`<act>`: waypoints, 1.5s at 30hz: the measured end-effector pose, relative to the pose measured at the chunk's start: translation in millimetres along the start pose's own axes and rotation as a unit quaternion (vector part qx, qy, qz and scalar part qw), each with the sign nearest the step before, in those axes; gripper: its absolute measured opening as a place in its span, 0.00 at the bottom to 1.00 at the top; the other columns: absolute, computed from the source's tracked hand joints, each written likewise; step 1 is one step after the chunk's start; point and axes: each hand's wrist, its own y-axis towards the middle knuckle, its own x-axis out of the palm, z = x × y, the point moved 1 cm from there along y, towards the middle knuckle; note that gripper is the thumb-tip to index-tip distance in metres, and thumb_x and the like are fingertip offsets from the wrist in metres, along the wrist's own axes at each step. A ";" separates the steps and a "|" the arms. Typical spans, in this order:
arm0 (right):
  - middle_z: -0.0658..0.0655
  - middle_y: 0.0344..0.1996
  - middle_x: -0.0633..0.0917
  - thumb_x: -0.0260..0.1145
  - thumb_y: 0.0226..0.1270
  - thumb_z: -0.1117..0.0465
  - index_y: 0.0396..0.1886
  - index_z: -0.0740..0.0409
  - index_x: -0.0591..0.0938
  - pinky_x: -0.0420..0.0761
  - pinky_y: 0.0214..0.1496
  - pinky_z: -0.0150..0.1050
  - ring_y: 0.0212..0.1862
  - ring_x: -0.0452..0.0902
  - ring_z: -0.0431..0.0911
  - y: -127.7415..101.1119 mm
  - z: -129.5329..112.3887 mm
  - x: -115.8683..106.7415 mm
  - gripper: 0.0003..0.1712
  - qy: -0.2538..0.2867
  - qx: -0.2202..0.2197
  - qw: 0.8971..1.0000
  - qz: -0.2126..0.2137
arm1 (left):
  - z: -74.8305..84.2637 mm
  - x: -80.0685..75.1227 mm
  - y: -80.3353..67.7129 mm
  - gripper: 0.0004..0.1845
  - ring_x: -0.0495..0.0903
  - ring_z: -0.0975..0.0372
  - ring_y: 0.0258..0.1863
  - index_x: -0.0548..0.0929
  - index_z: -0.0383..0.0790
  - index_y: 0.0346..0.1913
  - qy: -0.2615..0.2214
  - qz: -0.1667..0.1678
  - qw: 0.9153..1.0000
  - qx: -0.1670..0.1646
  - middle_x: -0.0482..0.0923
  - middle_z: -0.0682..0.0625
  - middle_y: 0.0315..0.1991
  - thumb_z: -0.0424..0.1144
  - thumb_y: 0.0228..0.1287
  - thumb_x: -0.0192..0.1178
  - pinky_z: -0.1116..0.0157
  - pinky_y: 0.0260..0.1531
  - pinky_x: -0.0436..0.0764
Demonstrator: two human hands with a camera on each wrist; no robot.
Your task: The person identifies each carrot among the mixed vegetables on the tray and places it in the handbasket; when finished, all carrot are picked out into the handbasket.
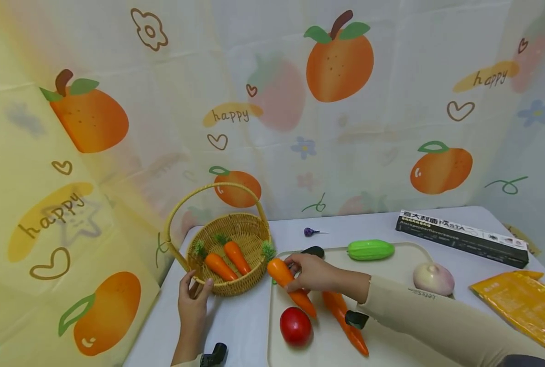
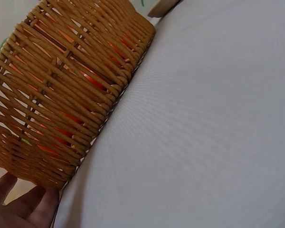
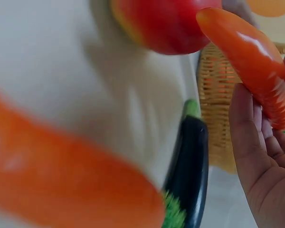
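Observation:
My right hand (image 1: pixel 316 275) pinches a toy carrot (image 1: pixel 281 272) with a green tuft, holding it above the tray (image 1: pixel 271 351) just right of the basket. In the right wrist view, thumb and fingers close around the tufted end of this carrot (image 3: pixel 247 52). My left hand (image 1: pixel 193 300) grips the front left side of the wicker basket (image 1: pixel 249 283); its fingers (image 2: pixel 31 206) touch the weave in the left wrist view. Inside the basket lie two carrots (image 1: pixel 219 266). Another carrot (image 1: pixel 346 323) lies on the tray, partly hidden by my right arm.
Also on the tray are a red round fruit (image 1: pixel 295 326), an eggplant (image 3: pixel 192 161) and a green cucumber-like vegetable (image 1: pixel 371 250). An onion (image 1: pixel 433 279) sits at its right edge. Beyond are a pasta box (image 1: pixel 460 239), an orange packet (image 1: pixel 524 306) and a small purple-handled tool (image 1: pixel 310 232).

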 end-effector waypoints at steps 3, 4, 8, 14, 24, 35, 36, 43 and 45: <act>0.55 0.36 0.79 0.79 0.50 0.63 0.57 0.57 0.76 0.84 0.28 0.40 0.34 0.76 0.49 10.5 -6.9 7.7 0.33 0.007 -0.003 1.000 0.001 | -1.2 0.7 0.4 0.36 0.61 0.43 0.68 0.61 0.41 0.71 0.002 0.000 1.000 0.007 0.46 0.44 0.76 0.44 0.65 0.65 0.84 0.41 0.71; 0.55 0.35 0.79 0.79 0.50 0.63 0.57 0.57 0.76 0.84 0.28 0.40 0.34 0.77 0.49 13.7 -9.4 9.8 0.33 0.005 -0.003 1.000 0.002 | -1.9 0.8 0.7 0.36 0.61 0.43 0.67 0.61 0.41 0.71 0.003 0.002 1.000 0.010 0.47 0.43 0.76 0.45 0.65 0.65 0.84 0.41 0.71; 0.54 0.36 0.79 0.78 0.51 0.61 0.58 0.58 0.75 0.84 0.30 0.40 0.34 0.77 0.48 25.3 -18.3 16.1 0.34 0.003 -0.004 1.000 0.004 | -4.3 1.4 1.6 0.36 0.62 0.42 0.66 0.61 0.40 0.70 0.001 0.006 1.000 0.023 0.48 0.42 0.75 0.44 0.65 0.66 0.84 0.41 0.71; 0.55 0.38 0.78 0.78 0.52 0.59 0.59 0.57 0.75 0.84 0.34 0.43 0.33 0.76 0.48 45.0 -27.3 19.4 0.35 0.005 -0.004 1.000 0.012 | -5.6 3.3 3.2 0.36 0.62 0.42 0.66 0.61 0.39 0.70 -0.007 0.002 1.000 0.025 0.48 0.43 0.75 0.44 0.64 0.66 0.84 0.41 0.72; 0.55 0.35 0.77 0.77 0.54 0.58 0.62 0.58 0.75 0.84 0.36 0.44 0.31 0.75 0.46 85.0 -49.0 27.3 0.35 0.013 -0.023 0.999 0.018 | -2.3 2.9 0.1 0.36 0.62 0.44 0.67 0.61 0.41 0.71 -0.003 0.002 1.000 0.012 0.47 0.44 0.75 0.44 0.65 0.65 0.84 0.42 0.71; 0.54 0.39 0.80 0.76 0.56 0.59 0.63 0.62 0.72 0.84 0.41 0.47 0.38 0.80 0.46 125.7 -68.9 48.7 0.36 0.073 -0.029 0.996 0.034 | -6.0 -2.3 0.7 0.35 0.61 0.44 0.68 0.62 0.41 0.70 -0.006 0.009 1.000 0.005 0.46 0.43 0.75 0.44 0.65 0.65 0.84 0.41 0.71; 0.53 0.40 0.80 0.76 0.57 0.58 0.63 0.62 0.72 0.84 0.42 0.46 0.38 0.80 0.45 128.2 -69.2 50.8 0.36 0.066 -0.028 0.996 0.044 | -6.5 -2.3 0.9 0.35 0.61 0.44 0.67 0.62 0.41 0.70 -0.006 0.009 1.000 0.007 0.47 0.43 0.75 0.44 0.65 0.66 0.84 0.41 0.71; 0.52 0.44 0.80 0.74 0.60 0.56 0.62 0.59 0.72 0.81 0.44 0.40 0.42 0.78 0.44 142.9 -68.4 59.4 0.33 0.049 -0.027 0.991 0.119 | -8.5 -1.0 1.9 0.36 0.62 0.44 0.67 0.62 0.42 0.70 -0.004 0.004 1.000 0.008 0.47 0.43 0.75 0.46 0.64 0.66 0.83 0.41 0.72; 0.52 0.45 0.81 0.74 0.60 0.55 0.63 0.58 0.72 0.81 0.44 0.40 0.42 0.78 0.44 147.2 -65.9 62.4 0.34 0.036 -0.024 0.991 0.125 | -8.3 -2.0 1.8 0.36 0.62 0.44 0.67 0.62 0.43 0.71 -0.001 0.004 1.000 0.006 0.47 0.44 0.75 0.47 0.64 0.66 0.83 0.41 0.72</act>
